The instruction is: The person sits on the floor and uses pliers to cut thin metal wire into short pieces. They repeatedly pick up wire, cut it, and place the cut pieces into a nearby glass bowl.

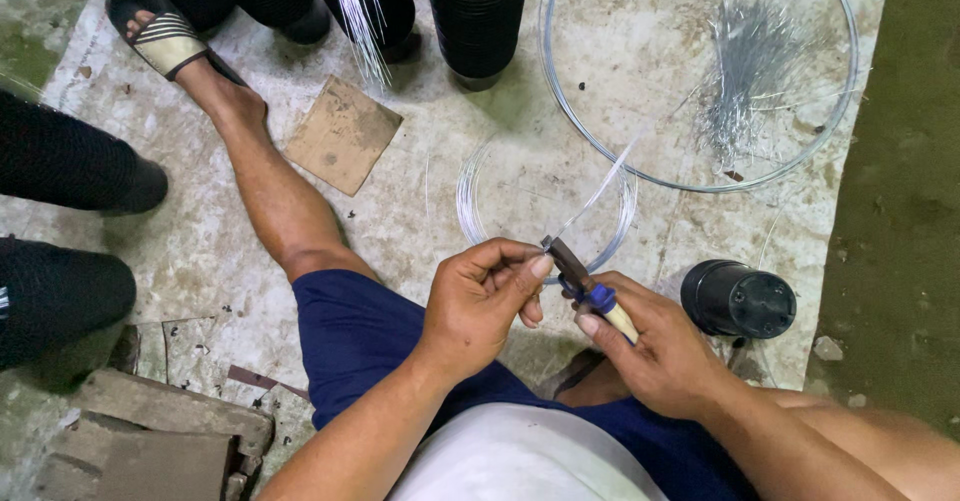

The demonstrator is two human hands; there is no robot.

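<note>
Where blue shorts (360, 336) cover the lap: left hand (480, 301), fingertips pinched together on thin wire (590, 201) at the plier tip. Right hand (650, 346), fingers clamped on pliers (585, 281) with blue-and-cream handles. Just beyond, small wire coil (475, 201); beside it, black cylinder (740, 299). Farther off, large wire hoop (560, 91) ringing cut wire pieces (745, 81).

Beyond the grip lie two wire hoops, one large (700, 186), one small (470, 201); one cut-wire heap (745, 71); right, one black cylinder (738, 298).
</note>
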